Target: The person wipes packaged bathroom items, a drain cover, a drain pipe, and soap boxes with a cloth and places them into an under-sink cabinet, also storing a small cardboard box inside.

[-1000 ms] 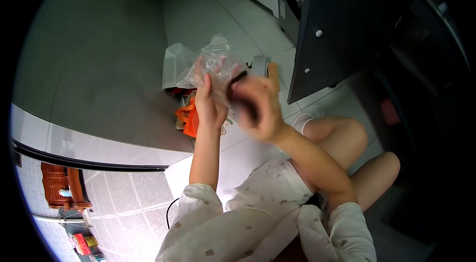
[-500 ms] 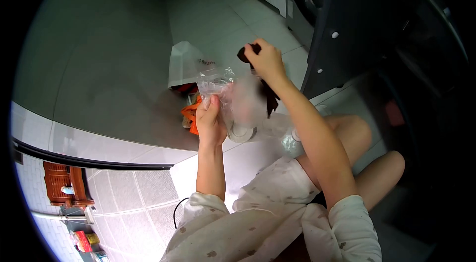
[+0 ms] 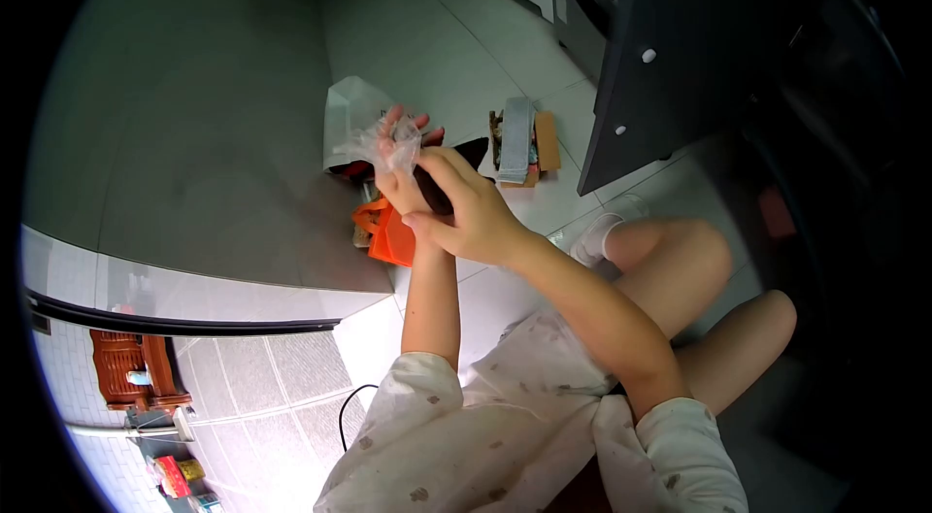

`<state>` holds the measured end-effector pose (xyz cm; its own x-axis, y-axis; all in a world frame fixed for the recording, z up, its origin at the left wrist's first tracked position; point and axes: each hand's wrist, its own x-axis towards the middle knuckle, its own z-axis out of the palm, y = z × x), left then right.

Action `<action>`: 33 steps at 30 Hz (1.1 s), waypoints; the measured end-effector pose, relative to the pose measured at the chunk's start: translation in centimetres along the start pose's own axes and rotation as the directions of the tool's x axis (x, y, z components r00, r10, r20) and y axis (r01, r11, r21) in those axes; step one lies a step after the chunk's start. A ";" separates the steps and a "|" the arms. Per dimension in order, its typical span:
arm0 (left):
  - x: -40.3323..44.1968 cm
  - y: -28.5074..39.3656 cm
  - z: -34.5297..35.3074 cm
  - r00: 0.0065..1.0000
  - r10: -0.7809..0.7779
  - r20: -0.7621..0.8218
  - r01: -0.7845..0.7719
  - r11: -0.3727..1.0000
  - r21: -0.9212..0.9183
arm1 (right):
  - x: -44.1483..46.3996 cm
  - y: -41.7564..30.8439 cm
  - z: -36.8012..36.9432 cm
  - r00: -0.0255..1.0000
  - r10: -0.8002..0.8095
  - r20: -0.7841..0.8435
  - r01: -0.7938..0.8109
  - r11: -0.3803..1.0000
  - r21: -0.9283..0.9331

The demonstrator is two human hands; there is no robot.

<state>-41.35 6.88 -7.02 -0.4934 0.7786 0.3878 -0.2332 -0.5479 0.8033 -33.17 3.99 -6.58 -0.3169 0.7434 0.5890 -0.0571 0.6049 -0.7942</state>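
Note:
My left hand (image 3: 396, 185) is raised palm up, with a crumpled clear plastic bag (image 3: 396, 146) bunched across its palm and partly curled fingers. Several fingertips show past the plastic. Against the left wrist lies my right hand (image 3: 473, 212), its thumb on the near side and its fingers bent over a dark brown cloth (image 3: 434, 193). One dark end of the cloth sticks out beyond the right knuckles. Most of the cloth is hidden between the two hands.
Behind the hands a white bag (image 3: 351, 115) leans near the grey panel (image 3: 214, 125). An orange bag (image 3: 393, 239) lies below it. On the tiles sits an open cardboard box (image 3: 547, 139) with a grey strip. A dark open door (image 3: 680, 57) stands right, beside a washing machine (image 3: 582, 18).
My right hand has come down and left with the dark cloth, onto the left wrist. The clear plastic is more bunched in my left hand. The cardboard box has come into sight.

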 end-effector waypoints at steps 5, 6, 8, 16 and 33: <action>1.0 -0.4 -1.3 0.993 0.119 -0.011 -0.108 0.934 0.340 | -1.0 1.5 0.0 0.999 -0.017 -0.040 0.015 0.998 -0.057; 1.1 0.2 -0.9 0.996 0.029 -0.082 -0.006 0.962 0.272 | -1.1 1.8 0.0 0.999 -0.024 -0.043 0.023 0.999 -0.027; 1.9 0.0 -0.6 0.976 -0.081 -0.201 0.108 0.986 0.130 | -1.6 2.4 0.1 0.998 -0.035 -0.054 0.035 0.999 0.006; 1.2 0.8 1.9 0.939 -0.288 -0.189 0.142 0.824 -0.549 | -3.1 6.4 -0.2 0.991 0.069 -0.112 -0.031 0.951 0.308; 5.0 3.0 -0.3 0.723 -0.105 0.682 0.364 0.897 -0.249 | -4.5 7.1 -0.8 0.918 0.382 -0.103 -0.345 0.901 0.263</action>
<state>-44.75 9.07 -2.76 0.2392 0.8293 0.5050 -0.5977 -0.2841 0.7497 -31.42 5.22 -14.76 -0.2154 0.9432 0.2528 -0.1912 0.2131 -0.9581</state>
